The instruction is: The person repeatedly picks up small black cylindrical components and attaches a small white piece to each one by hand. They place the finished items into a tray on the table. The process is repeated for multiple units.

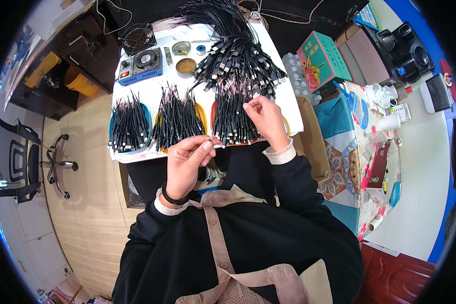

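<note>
Left hand point(186, 161) and right hand point(265, 117) with fingers pinched on 1 thin black cable point(222, 138), just in front of white table point(289, 109). On table: 3 sorted bundles point(176, 120) done; large unsorted cable heap point(235, 48) behind, apparently left.

Cable bundles point(176, 120) on my bench: black plastic sheathing, slightly glossy, smooth. Table top point(152, 88): white, smooth, matt. Fan grille point(137, 37): dark metal wire. My sleeves point(299, 182): matt black knit cloth. Floor point(91, 202): pale wood-look boards, satin sheen.
</note>
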Demonstrator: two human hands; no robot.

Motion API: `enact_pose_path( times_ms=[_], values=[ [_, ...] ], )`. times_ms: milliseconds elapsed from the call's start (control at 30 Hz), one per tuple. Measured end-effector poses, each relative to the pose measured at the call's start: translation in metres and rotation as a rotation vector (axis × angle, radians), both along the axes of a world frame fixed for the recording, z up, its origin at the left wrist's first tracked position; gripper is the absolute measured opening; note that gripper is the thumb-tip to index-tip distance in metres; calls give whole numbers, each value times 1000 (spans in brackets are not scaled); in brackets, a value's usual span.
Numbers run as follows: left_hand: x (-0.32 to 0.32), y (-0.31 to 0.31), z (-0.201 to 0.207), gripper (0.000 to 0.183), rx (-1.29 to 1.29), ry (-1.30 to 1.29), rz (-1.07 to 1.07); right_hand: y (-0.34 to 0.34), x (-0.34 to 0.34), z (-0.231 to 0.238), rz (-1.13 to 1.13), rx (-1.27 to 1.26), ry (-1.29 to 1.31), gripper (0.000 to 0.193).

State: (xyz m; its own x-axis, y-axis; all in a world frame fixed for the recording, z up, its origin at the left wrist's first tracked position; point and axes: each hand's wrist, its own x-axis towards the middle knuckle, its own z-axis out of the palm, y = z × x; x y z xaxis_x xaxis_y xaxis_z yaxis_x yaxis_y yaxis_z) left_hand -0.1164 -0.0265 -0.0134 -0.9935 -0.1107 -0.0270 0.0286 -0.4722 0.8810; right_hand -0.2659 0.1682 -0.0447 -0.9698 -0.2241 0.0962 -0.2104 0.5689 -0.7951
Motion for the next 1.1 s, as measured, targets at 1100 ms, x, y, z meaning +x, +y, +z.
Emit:
enact_pose_path(
  times_ms=[1100],
  values=[
    [9, -13, 4, 17, 63, -61, 90, -50, -38, 38, -73, -223, 49, 18]
  ],
)
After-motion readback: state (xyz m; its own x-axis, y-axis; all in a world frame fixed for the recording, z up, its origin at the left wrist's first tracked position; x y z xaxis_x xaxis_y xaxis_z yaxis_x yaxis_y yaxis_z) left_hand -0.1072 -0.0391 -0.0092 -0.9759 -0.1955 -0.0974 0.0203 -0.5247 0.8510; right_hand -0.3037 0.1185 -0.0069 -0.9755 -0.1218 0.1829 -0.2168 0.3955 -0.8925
